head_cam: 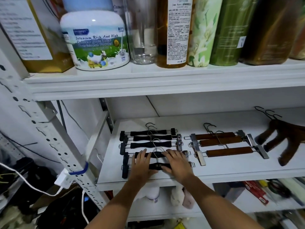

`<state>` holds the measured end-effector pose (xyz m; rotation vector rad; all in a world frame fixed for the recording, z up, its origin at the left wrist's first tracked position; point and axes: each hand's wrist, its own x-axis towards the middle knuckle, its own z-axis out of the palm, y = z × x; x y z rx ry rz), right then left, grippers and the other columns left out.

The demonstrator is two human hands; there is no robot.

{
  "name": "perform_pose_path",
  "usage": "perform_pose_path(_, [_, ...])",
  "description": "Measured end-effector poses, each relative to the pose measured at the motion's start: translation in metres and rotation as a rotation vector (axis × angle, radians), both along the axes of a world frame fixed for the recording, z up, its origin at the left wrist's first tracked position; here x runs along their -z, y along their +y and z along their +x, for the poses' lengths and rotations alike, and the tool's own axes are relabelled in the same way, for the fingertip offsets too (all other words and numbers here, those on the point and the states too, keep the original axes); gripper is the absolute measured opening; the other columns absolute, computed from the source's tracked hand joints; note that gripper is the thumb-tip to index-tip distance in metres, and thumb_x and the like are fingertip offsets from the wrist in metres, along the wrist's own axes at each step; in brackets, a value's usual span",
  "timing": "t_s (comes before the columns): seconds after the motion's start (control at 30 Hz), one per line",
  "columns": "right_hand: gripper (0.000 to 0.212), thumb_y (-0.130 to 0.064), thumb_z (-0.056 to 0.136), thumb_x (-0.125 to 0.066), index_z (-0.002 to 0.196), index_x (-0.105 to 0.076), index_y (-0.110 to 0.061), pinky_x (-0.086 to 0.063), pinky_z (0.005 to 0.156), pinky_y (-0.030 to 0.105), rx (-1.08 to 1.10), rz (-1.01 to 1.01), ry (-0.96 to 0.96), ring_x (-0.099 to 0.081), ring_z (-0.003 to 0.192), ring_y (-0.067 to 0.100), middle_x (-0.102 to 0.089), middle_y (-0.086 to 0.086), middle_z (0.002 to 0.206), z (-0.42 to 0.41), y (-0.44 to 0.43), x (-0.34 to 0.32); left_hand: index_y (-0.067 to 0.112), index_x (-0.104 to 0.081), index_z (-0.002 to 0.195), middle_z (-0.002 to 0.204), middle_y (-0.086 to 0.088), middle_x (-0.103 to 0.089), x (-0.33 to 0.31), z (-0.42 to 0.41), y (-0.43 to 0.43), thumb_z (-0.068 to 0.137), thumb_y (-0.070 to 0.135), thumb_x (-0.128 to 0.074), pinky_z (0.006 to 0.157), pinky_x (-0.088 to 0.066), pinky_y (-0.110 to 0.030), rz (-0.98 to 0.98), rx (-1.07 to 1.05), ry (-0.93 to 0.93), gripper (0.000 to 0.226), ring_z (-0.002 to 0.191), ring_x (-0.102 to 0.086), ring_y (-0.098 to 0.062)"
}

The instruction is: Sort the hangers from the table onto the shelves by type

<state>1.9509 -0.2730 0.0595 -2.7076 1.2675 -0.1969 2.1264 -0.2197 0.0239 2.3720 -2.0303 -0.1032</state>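
**A:** Where are the black wooden clip hangers [151,138]?

**B:** In a row at the left of the white shelf [214,169], with their long bars running left to right. Brown wooden clip hangers [221,141] lie apart to their right.

**A:** And the hands?

**B:** The left hand [142,162] and right hand [176,161] lie flat with straight fingers on the two nearest black bars, one each side of centre. Neither grips.

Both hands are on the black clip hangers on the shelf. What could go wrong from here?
1. The nearest black clip hanger lies near the shelf edge; the left hand and right hand on it could slide it off.
2. Its steel hook overlaps the next hanger, so shifting one may drag others.
3. A push rightward might mix them with the wooden clip hangers.
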Motion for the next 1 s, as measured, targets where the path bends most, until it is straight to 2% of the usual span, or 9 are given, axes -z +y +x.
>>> perform_pose_path(0.1, [0.074, -0.058, 0.094, -0.039, 0.153, -0.010, -0.025, -0.007, 0.119, 0.041, 0.060, 0.069, 0.078, -0.010, 0.147, 0.021, -0.014, -0.001, 0.159, 0.007, -0.001, 0.014, 0.020, 0.006, 0.151, 0.160, -0.010, 0.009, 0.010, 0.007, 0.001, 0.068, 0.073, 0.015, 0.116, 0.010, -0.051, 0.043, -0.018, -0.018, 0.099, 0.147, 0.011, -0.027])
perform_pose_path(0.3, [0.075, -0.063, 0.093, -0.030, 0.153, 0.000, -0.029, 0.000, 0.119, 0.041, 0.122, 0.137, 0.073, 0.008, 0.148, 0.018, 0.004, -0.004, 0.162, 0.016, -0.009, 0.031, 0.023, 0.012, 0.149, 0.159, -0.008, 0.015, 0.019, 0.014, -0.009, 0.076, 0.075, 0.009, 0.115, 0.012, -0.050, 0.037, -0.059, 0.049, 0.090, 0.145, 0.018, -0.026])
perform_pose_path(0.43, [0.074, -0.063, 0.094, -0.026, 0.153, 0.002, -0.028, 0.003, 0.119, 0.039, 0.130, 0.132, 0.068, 0.011, 0.148, 0.017, 0.007, -0.004, 0.162, 0.017, -0.013, 0.035, 0.023, 0.012, 0.150, 0.158, -0.008, 0.017, 0.017, 0.015, -0.015, 0.043, 0.079, 0.041, 0.115, 0.011, -0.049, 0.039, -0.038, 0.053, 0.124, 0.145, 0.019, -0.027])
perform_pose_path(0.5, [0.074, -0.063, 0.094, -0.025, 0.153, 0.003, -0.028, 0.005, 0.119, 0.040, 0.138, 0.133, 0.069, 0.012, 0.148, 0.017, 0.008, -0.005, 0.161, 0.018, -0.013, 0.036, 0.023, 0.013, 0.150, 0.158, -0.008, 0.017, 0.017, 0.017, -0.018, 0.046, 0.080, 0.038, 0.116, 0.011, -0.050, 0.051, -0.033, 0.060, 0.121, 0.145, 0.020, -0.026])
perform_pose_path(0.67, [0.074, -0.062, 0.095, -0.028, 0.154, 0.002, -0.027, 0.007, 0.118, 0.041, 0.124, 0.173, 0.041, 0.013, 0.148, 0.018, 0.009, -0.004, 0.161, 0.020, -0.018, 0.035, 0.025, 0.013, 0.149, 0.159, -0.006, 0.017, 0.023, 0.023, -0.024, 0.075, 0.076, 0.006, 0.116, 0.010, -0.049, 0.104, -0.042, 0.020, 0.091, 0.145, 0.019, -0.025])
perform_pose_path(0.8, [0.069, -0.044, 0.094, -0.051, 0.152, -0.016, -0.030, 0.004, 0.120, 0.035, 0.111, 0.214, -0.233, 0.001, 0.148, 0.013, -0.001, -0.011, 0.160, 0.008, -0.014, 0.024, 0.026, 0.009, 0.150, 0.159, -0.003, 0.018, 0.024, 0.027, -0.027, 0.086, 0.073, -0.015, 0.117, 0.007, -0.048, 0.117, -0.072, 0.030, 0.084, 0.147, 0.017, -0.021])
perform_pose_path(0.9, [0.056, -0.028, 0.092, -0.061, 0.142, -0.037, -0.035, -0.012, 0.120, 0.027, 0.123, 0.210, -0.495, -0.019, 0.143, 0.007, -0.019, -0.022, 0.151, -0.009, 0.001, 0.005, 0.026, 0.001, 0.151, 0.158, -0.002, 0.020, 0.021, 0.026, -0.022, 0.075, 0.079, 0.008, 0.118, 0.006, -0.041, -0.061, -0.056, 0.057, 0.094, 0.142, 0.024, -0.001])
perform_pose_path(0.97, [0.047, -0.014, 0.089, -0.063, 0.125, -0.051, -0.042, -0.025, 0.111, 0.012, 0.147, 0.107, -0.698, -0.040, 0.131, 0.001, -0.036, -0.026, 0.138, -0.034, 0.018, -0.005, 0.025, -0.010, 0.150, 0.160, 0.001, 0.001, 0.010, 0.025, -0.018, 0.083, 0.073, 0.006, 0.117, 0.008, -0.032, -0.322, 0.020, 0.031, 0.084, 0.140, 0.023, 0.004])
perform_pose_path(1.0, [0.048, -0.009, 0.087, -0.063, 0.117, -0.055, -0.046, -0.031, 0.103, 0.007, 0.150, 0.051, -0.826, -0.049, 0.120, -0.002, -0.045, -0.027, 0.129, -0.045, 0.026, -0.007, 0.028, -0.011, 0.150, 0.156, 0.005, -0.017, 0.004, 0.025, -0.018, 0.090, 0.067, 0.001, 0.116, 0.006, -0.030, -0.313, 0.059, 0.036, 0.072, 0.144, 0.008, 0.003])
